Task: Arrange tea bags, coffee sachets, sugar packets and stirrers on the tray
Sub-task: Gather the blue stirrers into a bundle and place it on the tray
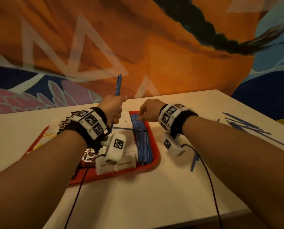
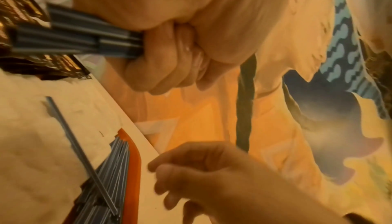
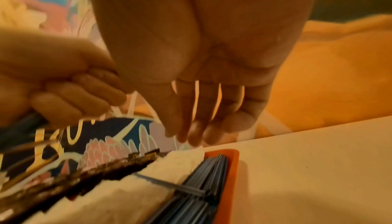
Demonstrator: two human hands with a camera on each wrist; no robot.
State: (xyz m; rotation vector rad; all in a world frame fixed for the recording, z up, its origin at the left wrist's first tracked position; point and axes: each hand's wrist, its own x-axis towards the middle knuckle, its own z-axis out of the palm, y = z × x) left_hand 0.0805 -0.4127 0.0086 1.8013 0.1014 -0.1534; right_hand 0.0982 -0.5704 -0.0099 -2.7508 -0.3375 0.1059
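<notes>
A red tray [image 1: 155, 157] on the white table holds rows of white sugar packets [image 1: 128, 164], dark coffee sachets [image 3: 110, 165] and a stack of blue stirrers [image 1: 142, 142] along its right side. One stirrer [image 1: 129, 129] lies crosswise over the stack and the packets. My left hand [image 1: 114, 108] grips a bundle of blue stirrers [image 1: 118, 85] upright in a fist above the tray. My right hand [image 1: 148, 111] hovers over the far end of the stack, fingers straight and pointing down [image 3: 191, 127], holding nothing.
More loose blue stirrers [image 1: 247, 125] lie scattered on the table at the far right, and one [image 1: 194, 162] lies just right of the tray. A crumpled foil wrapper [image 1: 88, 154] sits on the tray near my left wrist. A painted wall rises behind the table.
</notes>
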